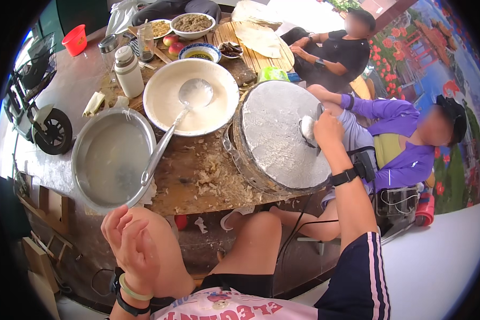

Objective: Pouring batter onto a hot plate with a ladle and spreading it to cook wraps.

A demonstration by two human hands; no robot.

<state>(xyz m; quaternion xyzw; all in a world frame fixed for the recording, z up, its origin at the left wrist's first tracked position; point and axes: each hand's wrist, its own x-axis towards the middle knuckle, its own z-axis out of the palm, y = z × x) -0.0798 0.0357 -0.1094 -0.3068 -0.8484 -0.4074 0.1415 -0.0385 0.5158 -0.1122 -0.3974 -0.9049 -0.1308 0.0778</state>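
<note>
My right hand [329, 127] grips a scraper-like tool [319, 120], mostly hidden by the fingers, at the right side of a round griddle [282, 140]. Pale batter coats the griddle's surface, and a white lump [307, 127] touches it beside my fingers. My left hand [131, 244] is raised over my left thigh with curled fingers and holds nothing. Left of the griddle, a white enamel basin [224, 120] holds pale batter. A metal ladle [164, 150] rests with its bowl in that batter and its handle over the rim of a steel basin [78, 160] of cloudy liquid.
Dough scraps [212, 176] litter the wooden table [180, 192]. Behind stand a flask [129, 74], a glass jar [109, 50], an oil bowl [200, 50], a food bowl [192, 25] and flatbread [258, 40] on a slatted mat. Two people sit to the right. Black cables [300, 224] hang below the griddle.
</note>
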